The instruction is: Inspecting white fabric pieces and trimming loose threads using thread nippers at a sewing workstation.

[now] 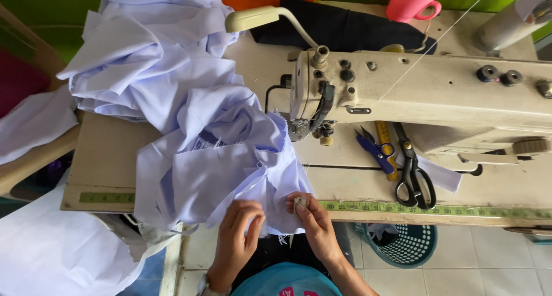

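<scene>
A pale lilac garment (pixel 207 164) lies bunched on the sewing table, spilling over the front edge. My left hand (pixel 237 235) grips a fold of its hem at the table's front edge. My right hand (pixel 315 227) pinches a small white label tag (pixel 299 203) against the cloth's corner. Behind stands a cream industrial sewing machine (pixel 425 95); its needle area (pixel 325 132) sits just right of the fabric.
Black scissors (pixel 414 175), blue thread snips (pixel 375 149) and a yellow ruler lie under the machine arm. A green measuring tape (pixel 437 210) runs along the table's front edge. More lilac cloth (pixel 149 49) is piled at back left. A pink cup (pixel 411 2) stands behind; a teal basket (pixel 399 244) sits below.
</scene>
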